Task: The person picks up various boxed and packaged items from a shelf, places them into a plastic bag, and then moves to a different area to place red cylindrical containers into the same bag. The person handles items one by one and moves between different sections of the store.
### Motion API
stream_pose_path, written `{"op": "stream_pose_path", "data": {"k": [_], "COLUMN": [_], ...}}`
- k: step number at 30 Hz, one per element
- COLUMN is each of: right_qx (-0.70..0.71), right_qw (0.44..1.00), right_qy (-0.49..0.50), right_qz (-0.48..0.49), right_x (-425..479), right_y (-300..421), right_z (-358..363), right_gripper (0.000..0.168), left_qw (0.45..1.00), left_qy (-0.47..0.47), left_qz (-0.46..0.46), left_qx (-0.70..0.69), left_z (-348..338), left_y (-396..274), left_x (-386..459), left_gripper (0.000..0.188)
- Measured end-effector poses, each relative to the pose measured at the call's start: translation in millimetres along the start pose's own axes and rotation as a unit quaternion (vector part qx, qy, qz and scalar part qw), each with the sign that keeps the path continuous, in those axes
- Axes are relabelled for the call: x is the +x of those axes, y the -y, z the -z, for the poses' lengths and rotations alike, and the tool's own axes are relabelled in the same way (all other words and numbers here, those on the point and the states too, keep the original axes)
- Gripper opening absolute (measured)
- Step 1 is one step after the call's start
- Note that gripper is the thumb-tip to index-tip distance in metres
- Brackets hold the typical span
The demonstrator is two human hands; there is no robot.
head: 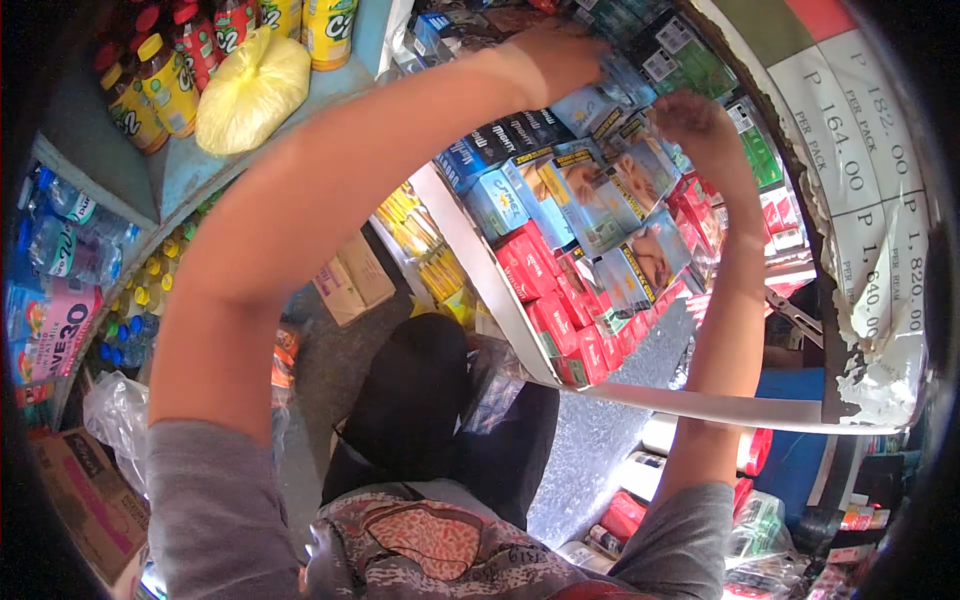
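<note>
My left hand reaches across to the back of a cigarette display, over blue Camel packs and close to dark green packs. Motion blurs its fingers. My right hand is at the display's right side, fingers bent over the upper Camel packs; whether it grips one is hidden. Between my arms, more Camel packs lie in stacks, with black Mighty packs behind them. Red Winston packs fill the front corner.
A white shelf rim borders the packs, and a price board curves along the right. On the blue shelf at left, a tied yellow plastic bag stands beside C2 bottles. Below are a cardboard box and yellow sachets.
</note>
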State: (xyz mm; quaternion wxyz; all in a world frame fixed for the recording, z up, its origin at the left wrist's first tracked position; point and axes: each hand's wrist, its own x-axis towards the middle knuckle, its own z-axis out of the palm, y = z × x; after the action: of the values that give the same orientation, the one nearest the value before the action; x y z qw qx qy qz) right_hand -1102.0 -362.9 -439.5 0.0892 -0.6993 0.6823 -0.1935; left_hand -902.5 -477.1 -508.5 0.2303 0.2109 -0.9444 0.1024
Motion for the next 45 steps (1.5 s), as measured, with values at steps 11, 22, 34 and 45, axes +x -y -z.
{"op": "stream_pose_path", "data": {"k": [11,22,34,45], "right_qx": [0.114,-0.058,-0.091,0.364], "right_qw": [0.991,0.997,0.988,0.927], "right_qy": [0.055,-0.032,-0.104,-0.068], "right_qz": [-0.041,-0.043,-0.068,-0.064], "right_x": [-55.5,-44.9,-43.5,-54.0], "right_y": [-63.7,-70.8,-58.5,49.7], "right_z": [21.5,-10.2,-18.9,-34.1], "right_gripper": [0.039,0.037,0.058,0.034], "left_qw": [0.983,0.965,0.957,0.917], "left_qy": [-0.153,-0.098,-0.079,-0.342], "left_qz": [0.078,0.184,0.098,0.149], "left_qx": [0.058,-0.160,-0.261,-0.140], "left_z": [-10.1,22.5,35.5,-19.0], "left_y": [-40.2,-117.6,1.9,-2.2], "left_x": [-32.2,-17.5,-68.8,-61.6], "left_gripper": [0.061,0.045,0.039,0.039]}}
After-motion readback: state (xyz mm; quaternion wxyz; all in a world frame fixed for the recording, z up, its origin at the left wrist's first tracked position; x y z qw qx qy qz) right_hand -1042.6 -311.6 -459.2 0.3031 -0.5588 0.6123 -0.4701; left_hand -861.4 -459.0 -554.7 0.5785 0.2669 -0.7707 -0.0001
